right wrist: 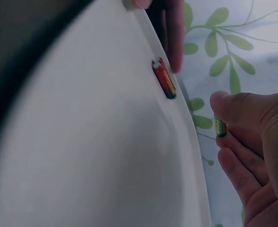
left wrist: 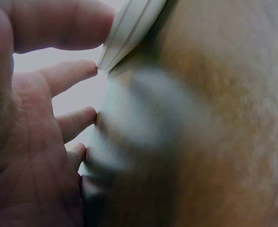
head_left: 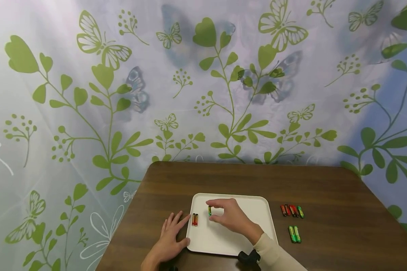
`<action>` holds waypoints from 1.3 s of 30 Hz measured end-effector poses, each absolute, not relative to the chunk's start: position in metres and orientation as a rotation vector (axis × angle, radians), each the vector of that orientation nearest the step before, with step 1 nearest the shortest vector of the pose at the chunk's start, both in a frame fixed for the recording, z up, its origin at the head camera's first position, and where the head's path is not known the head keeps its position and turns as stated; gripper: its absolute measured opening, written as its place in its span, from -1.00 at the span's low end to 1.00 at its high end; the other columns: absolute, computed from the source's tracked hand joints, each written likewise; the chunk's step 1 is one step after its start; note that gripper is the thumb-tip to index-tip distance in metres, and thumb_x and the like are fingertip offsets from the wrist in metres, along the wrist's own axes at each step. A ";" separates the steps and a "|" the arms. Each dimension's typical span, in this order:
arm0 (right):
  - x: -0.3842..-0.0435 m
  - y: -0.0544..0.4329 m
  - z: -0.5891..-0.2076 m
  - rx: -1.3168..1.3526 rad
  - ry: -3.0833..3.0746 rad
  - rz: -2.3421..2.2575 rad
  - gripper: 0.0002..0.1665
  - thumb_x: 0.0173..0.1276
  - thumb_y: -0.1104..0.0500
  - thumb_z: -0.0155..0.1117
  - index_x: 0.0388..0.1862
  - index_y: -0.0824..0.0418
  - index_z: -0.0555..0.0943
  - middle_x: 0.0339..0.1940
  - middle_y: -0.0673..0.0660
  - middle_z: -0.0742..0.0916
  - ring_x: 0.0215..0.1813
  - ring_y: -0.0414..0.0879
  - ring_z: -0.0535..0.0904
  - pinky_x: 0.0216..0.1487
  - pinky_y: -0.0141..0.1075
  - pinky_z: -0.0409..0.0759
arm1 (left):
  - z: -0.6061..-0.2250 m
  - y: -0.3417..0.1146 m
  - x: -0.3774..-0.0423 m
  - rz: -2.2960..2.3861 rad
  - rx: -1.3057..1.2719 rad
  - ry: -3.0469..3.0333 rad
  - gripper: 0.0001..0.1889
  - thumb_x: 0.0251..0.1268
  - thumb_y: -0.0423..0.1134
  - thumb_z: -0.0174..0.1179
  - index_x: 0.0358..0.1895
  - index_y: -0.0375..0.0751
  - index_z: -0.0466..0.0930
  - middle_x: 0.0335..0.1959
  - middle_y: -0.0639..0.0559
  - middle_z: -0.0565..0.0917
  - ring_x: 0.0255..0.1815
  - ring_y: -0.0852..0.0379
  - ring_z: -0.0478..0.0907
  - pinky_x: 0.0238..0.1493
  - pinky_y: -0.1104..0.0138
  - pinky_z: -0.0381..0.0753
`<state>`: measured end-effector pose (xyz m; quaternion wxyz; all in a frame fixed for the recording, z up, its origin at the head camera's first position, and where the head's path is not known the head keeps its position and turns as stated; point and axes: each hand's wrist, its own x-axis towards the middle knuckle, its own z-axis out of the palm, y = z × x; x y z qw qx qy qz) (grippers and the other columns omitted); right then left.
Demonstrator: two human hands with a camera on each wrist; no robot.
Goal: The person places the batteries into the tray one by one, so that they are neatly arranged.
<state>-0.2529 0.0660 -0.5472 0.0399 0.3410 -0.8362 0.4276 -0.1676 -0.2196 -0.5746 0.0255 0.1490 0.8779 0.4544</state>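
Note:
Between the thumb and fingertips of my right hand, a small green battery is pinched by its ends over the left part of a white tray. The right wrist view also shows this battery, its middle partly behind the thumb. Two red-and-black batteries lie side by side on the tray near its left rim. My left hand rests at that rim with fingers spread, forefinger and thumb right at the edge. In the left wrist view its fingers reach toward the tray's side.
Right of the tray, a row of red batteries ends in a green one on the brown table. Two more green batteries lie nearer. A leaf-patterned cloth hangs behind the table.

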 end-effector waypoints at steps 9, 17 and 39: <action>-0.248 0.039 -0.559 1.051 -2.638 1.202 -0.43 0.28 0.28 0.65 0.29 0.25 0.78 0.23 0.09 0.86 0.15 0.02 0.85 0.22 -0.11 0.81 | -0.566 -0.217 -0.168 1.306 0.455 2.721 -0.20 0.30 -0.22 0.39 0.65 -0.10 0.43 0.74 -0.48 0.15 0.77 -0.65 -0.26 0.61 -0.54 -0.41; -0.243 0.026 -0.564 1.076 -2.672 1.074 -0.43 0.27 0.23 0.68 0.28 0.21 0.79 0.21 0.05 0.87 0.27 -0.03 0.81 0.31 -0.08 0.77 | -0.564 -0.216 -0.168 1.270 0.422 2.704 -0.19 0.31 -0.24 0.39 0.67 -0.12 0.40 0.76 -0.45 0.12 0.79 -0.61 -0.28 0.64 -0.50 -0.43; -0.239 0.044 -0.555 1.076 -2.636 1.048 -0.43 0.29 0.16 0.67 0.27 0.24 0.78 0.21 0.08 0.87 0.19 -0.02 0.84 0.19 -0.10 0.83 | -0.565 -0.217 -0.165 1.276 0.412 2.710 -0.18 0.27 -0.25 0.40 0.66 -0.12 0.41 0.76 -0.45 0.12 0.79 -0.61 -0.29 0.63 -0.51 -0.44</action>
